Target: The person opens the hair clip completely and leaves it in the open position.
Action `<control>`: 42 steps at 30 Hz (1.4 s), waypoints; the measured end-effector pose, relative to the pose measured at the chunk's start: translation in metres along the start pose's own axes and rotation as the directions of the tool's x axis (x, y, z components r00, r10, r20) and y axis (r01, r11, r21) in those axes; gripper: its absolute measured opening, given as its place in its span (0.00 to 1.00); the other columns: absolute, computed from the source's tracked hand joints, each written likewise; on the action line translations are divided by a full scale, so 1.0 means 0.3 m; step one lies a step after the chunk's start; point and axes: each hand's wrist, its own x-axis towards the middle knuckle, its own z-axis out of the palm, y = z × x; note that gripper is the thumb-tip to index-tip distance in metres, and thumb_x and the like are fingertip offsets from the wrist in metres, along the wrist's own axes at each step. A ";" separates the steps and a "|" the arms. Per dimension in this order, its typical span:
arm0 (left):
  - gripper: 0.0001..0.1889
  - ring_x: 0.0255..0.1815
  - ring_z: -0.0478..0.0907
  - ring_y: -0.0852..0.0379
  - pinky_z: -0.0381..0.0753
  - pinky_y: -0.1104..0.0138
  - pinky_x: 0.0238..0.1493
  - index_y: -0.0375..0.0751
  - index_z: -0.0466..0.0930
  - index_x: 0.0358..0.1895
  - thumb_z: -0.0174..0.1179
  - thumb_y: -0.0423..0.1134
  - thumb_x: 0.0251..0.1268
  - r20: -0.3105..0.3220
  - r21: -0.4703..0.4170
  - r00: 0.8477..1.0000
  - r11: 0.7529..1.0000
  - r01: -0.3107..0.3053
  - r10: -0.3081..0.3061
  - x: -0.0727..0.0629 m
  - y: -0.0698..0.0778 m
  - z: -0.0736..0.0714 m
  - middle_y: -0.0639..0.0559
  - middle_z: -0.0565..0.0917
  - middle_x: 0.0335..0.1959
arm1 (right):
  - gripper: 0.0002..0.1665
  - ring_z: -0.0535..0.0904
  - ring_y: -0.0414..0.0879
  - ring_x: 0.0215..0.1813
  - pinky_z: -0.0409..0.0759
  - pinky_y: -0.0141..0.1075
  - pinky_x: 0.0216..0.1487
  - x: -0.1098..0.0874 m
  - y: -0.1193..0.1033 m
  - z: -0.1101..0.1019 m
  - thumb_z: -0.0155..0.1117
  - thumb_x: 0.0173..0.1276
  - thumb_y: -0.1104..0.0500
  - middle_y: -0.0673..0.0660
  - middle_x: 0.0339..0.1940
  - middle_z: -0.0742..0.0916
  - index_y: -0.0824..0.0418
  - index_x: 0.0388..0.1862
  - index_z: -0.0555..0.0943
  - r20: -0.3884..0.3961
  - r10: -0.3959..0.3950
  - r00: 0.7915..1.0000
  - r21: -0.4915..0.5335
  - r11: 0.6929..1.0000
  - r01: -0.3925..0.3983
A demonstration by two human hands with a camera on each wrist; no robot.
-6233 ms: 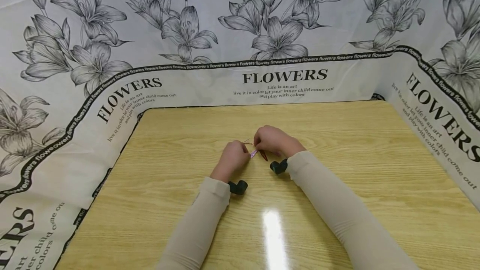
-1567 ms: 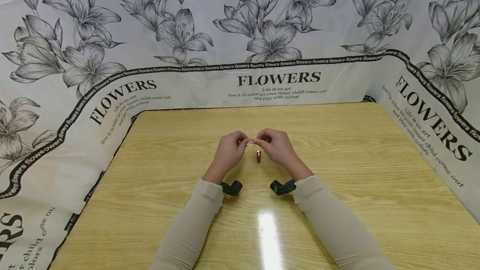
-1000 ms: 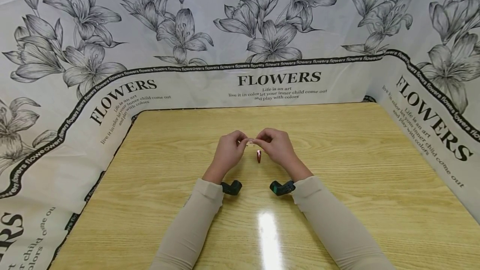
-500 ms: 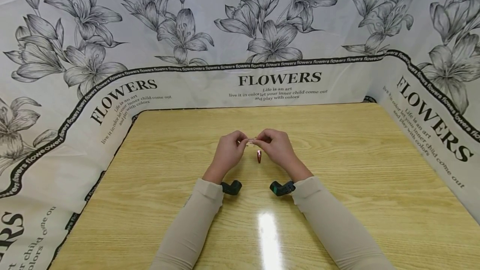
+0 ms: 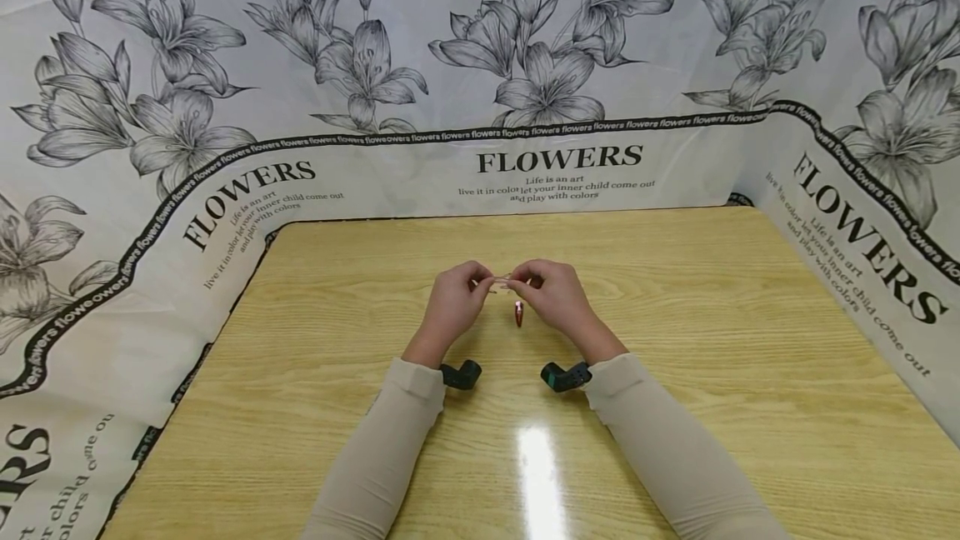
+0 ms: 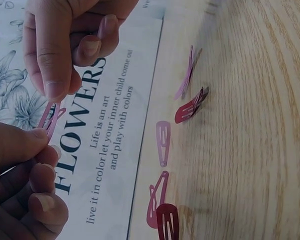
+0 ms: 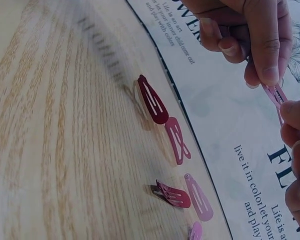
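My left hand (image 5: 452,305) and right hand (image 5: 558,302) meet fingertip to fingertip above the middle of the table. Between them, thumb and finger of each hand pinch a pink snap hair clip (image 6: 52,120); its narrow strips stand apart. Fingertips cover both its ends. In the head view a shiny red hair clip (image 5: 518,313) lies just below the hands. The left wrist view shows more clips on the table: a light pink one (image 6: 163,142), a pink one (image 6: 157,200) and a dark red one (image 6: 167,222). The right wrist view has a bent red clip (image 7: 173,194).
The wooden table (image 5: 360,290) is bordered on three sides by a white cloth (image 5: 405,177) printed with flowers and text. A dark wrist camera (image 5: 461,374) sits at the left sleeve, another dark camera (image 5: 565,377) at the right.
Earlier the hands worked at different spots near a lilac and a red clip; since then they have come together around the pink hair clip. Over the last second they have hardly moved.
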 end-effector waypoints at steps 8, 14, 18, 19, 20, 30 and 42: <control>0.08 0.23 0.73 0.61 0.73 0.70 0.24 0.43 0.84 0.40 0.58 0.42 0.70 0.003 -0.023 0.999 0.999 0.035 -0.035 -0.006 0.000 -0.001 0.51 0.84 0.33 | 0.08 0.76 0.41 0.26 0.73 0.34 0.25 0.003 0.010 0.019 0.66 0.67 0.53 0.53 0.33 0.86 0.56 0.37 0.85 0.026 0.010 1.000 0.025 1.000 -0.011; 0.07 0.22 0.73 0.62 0.73 0.70 0.22 0.42 0.83 0.40 0.58 0.40 0.70 0.005 -0.036 0.999 0.998 0.051 -0.051 -0.010 -0.009 -0.002 0.51 0.84 0.32 | 0.07 0.77 0.41 0.27 0.75 0.35 0.27 0.012 0.020 0.032 0.66 0.67 0.53 0.51 0.34 0.86 0.55 0.38 0.86 0.073 0.030 0.997 0.017 0.999 -0.031; 0.07 0.22 0.73 0.62 0.73 0.70 0.23 0.42 0.84 0.39 0.59 0.40 0.69 0.024 -0.017 0.997 0.997 0.070 -0.069 -0.009 -0.014 0.001 0.51 0.84 0.32 | 0.08 0.76 0.42 0.26 0.74 0.36 0.26 0.017 0.031 0.035 0.65 0.68 0.54 0.51 0.33 0.86 0.56 0.39 0.86 0.115 0.028 0.993 0.014 0.999 -0.030; 0.07 0.23 0.73 0.61 0.73 0.70 0.24 0.42 0.84 0.39 0.59 0.41 0.69 0.032 -0.010 0.997 0.997 0.076 -0.075 -0.009 -0.015 0.002 0.51 0.84 0.32 | 0.08 0.76 0.42 0.26 0.74 0.36 0.26 0.019 0.034 0.036 0.65 0.68 0.54 0.51 0.33 0.86 0.56 0.39 0.86 0.125 0.029 0.992 0.014 0.999 -0.031; 0.08 0.23 0.74 0.61 0.74 0.70 0.24 0.42 0.84 0.39 0.59 0.41 0.69 0.041 -0.001 0.996 0.997 0.081 -0.081 -0.008 -0.016 0.002 0.51 0.84 0.33 | 0.08 0.76 0.43 0.26 0.74 0.36 0.26 0.020 0.037 0.036 0.65 0.68 0.55 0.51 0.34 0.86 0.57 0.39 0.86 0.135 0.030 0.990 0.013 0.999 -0.033; 0.08 0.31 0.78 0.58 0.79 0.66 0.34 0.41 0.85 0.42 0.58 0.39 0.70 0.158 0.067 0.973 0.985 0.161 -0.170 0.004 -0.032 0.008 0.48 0.86 0.39 | 0.07 0.77 0.43 0.28 0.75 0.36 0.29 0.030 0.062 0.058 0.63 0.68 0.57 0.52 0.35 0.85 0.57 0.38 0.86 0.199 0.058 0.978 -0.020 0.998 -0.055; 0.06 0.39 0.83 0.53 0.82 0.60 0.44 0.39 0.85 0.40 0.58 0.35 0.68 0.157 0.110 0.969 0.978 0.177 -0.193 0.007 -0.044 0.015 0.47 0.87 0.37 | 0.07 0.77 0.41 0.18 0.76 0.36 0.24 0.044 0.078 0.084 0.60 0.69 0.59 0.52 0.34 0.84 0.57 0.39 0.85 0.246 0.047 0.968 -0.032 0.999 -0.040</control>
